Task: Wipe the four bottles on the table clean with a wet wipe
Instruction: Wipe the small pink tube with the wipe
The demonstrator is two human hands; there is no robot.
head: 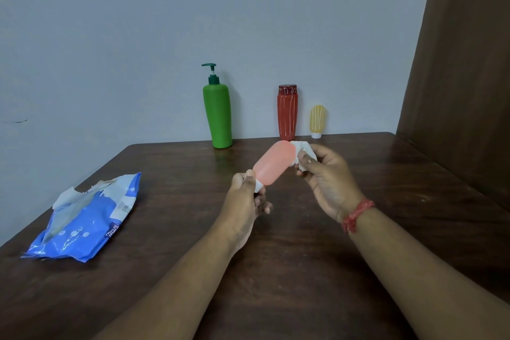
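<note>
My left hand (247,196) grips a small pink bottle (274,164) by its white cap, holding it tilted above the table with its base pointing up and away. My right hand (327,176) holds a crumpled white wet wipe (303,150) against the bottle's upper end. Three more bottles stand upright along the table's far edge by the wall: a tall green pump bottle (218,113), a red bottle (287,113) with white streaks, and a small yellow bottle (317,120) with white streaks, standing on its white cap.
A torn-open blue wet-wipe pack (88,218) lies on the dark wooden table (276,270) at the left. A grey wall rises behind the table, and a brown wooden panel (463,63) stands at the right.
</note>
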